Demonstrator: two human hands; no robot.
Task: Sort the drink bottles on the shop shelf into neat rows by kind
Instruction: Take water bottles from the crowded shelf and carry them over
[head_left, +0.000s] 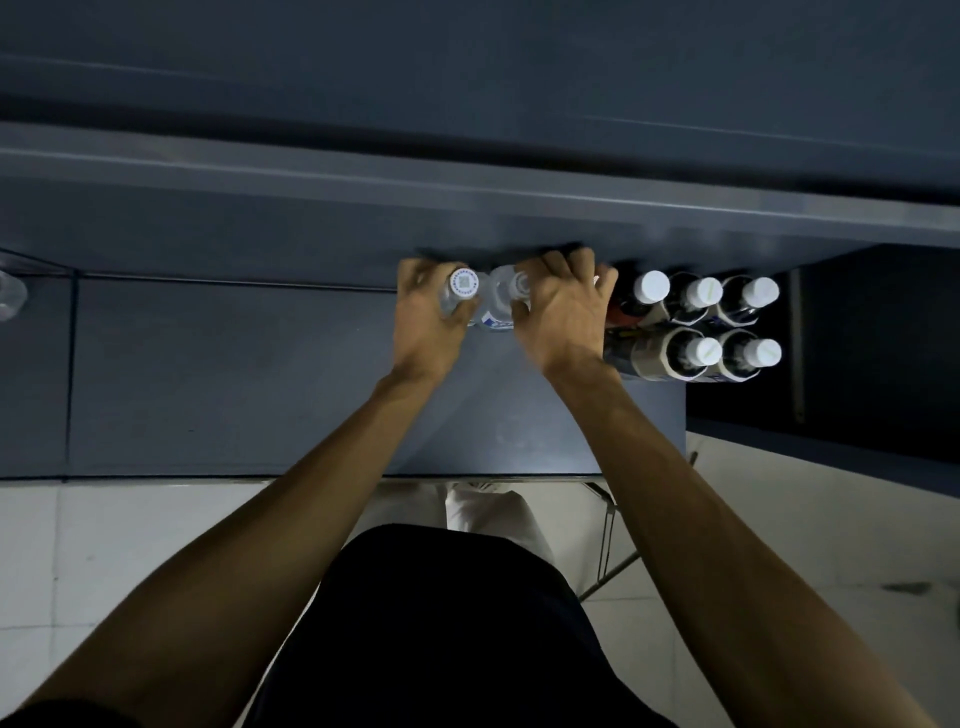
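Both clear bottles stood upright at the far edge of the shelf (260, 374), touching. The left hand (428, 317) curled round the left bottle (460, 296); the right hand (563, 306) gripped the right bottle (506, 299), just left of the dark bottles (696, 322).

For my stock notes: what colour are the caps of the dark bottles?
White caps, seen clearly in the head view.
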